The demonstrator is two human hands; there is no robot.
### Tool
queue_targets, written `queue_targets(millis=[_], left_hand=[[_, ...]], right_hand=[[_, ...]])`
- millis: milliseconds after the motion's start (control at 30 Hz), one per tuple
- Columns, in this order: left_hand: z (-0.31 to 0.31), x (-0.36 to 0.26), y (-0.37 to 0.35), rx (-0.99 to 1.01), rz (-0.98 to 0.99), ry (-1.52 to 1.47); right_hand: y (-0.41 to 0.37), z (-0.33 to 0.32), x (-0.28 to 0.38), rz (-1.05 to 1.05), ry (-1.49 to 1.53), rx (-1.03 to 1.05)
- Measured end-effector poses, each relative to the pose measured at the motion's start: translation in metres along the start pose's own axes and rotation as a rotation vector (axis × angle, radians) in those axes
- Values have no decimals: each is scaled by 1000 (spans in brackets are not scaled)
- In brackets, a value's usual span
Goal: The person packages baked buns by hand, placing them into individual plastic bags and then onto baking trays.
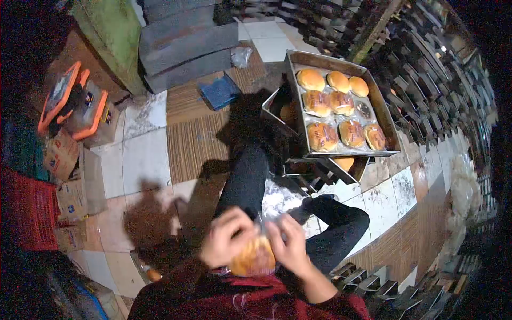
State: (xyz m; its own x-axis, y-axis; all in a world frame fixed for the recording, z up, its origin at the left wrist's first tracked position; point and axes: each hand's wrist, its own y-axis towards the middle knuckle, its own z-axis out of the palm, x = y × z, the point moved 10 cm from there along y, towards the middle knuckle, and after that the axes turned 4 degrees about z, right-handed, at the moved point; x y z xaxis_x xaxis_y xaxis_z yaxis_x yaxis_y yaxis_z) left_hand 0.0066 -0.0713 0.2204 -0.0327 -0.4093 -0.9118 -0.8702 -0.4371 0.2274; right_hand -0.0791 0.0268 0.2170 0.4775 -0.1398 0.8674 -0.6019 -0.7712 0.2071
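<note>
Maroon cloth of the garment (298, 306) I wear lies closest, at 6 o'clock, and just above it my two grips meet over one bagged bun (253, 258). The bun sits between them, at about 4 o'clock from my left grip (221, 244) and 8 o'clock from my right grip (292, 248). Both are closed on its clear bag, fingers bent towards the gathered plastic at the top; the fingertips are blurred, so I cannot tell which fold each one pinches.

At 2 o'clock, beyond my two trousered legs (242, 178), one metal tray (394, 130) tops a stack. It carries eight buns: three bare buns (311, 80) in the far row, then five wrapped buns (322, 136) in printed clear bags, two in the middle row and three in the near one. More trays show beneath, too covered to count, with parts of at least two buns inside them.

One blue flat item (218, 92) lies on the floor (146, 160) at 11 o'clock. Towards 9 o'clock stand at least two cardboard boxes (71, 200) and one red crate (29, 213).
</note>
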Motion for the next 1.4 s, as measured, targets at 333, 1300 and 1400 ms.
queue_targets(millis=[333, 1300, 1400], left_hand=[[-14, 140, -92, -639, -625, -63], [35, -216, 12, 360, 659, -1551], [23, -176, 10, 404, 587, -1625]], right_hand=[[-44, 39, -139, 520, -37, -109], [-78, 9, -210, 354, -501, 142], [-96, 27, -239, 499, -125, 154]])
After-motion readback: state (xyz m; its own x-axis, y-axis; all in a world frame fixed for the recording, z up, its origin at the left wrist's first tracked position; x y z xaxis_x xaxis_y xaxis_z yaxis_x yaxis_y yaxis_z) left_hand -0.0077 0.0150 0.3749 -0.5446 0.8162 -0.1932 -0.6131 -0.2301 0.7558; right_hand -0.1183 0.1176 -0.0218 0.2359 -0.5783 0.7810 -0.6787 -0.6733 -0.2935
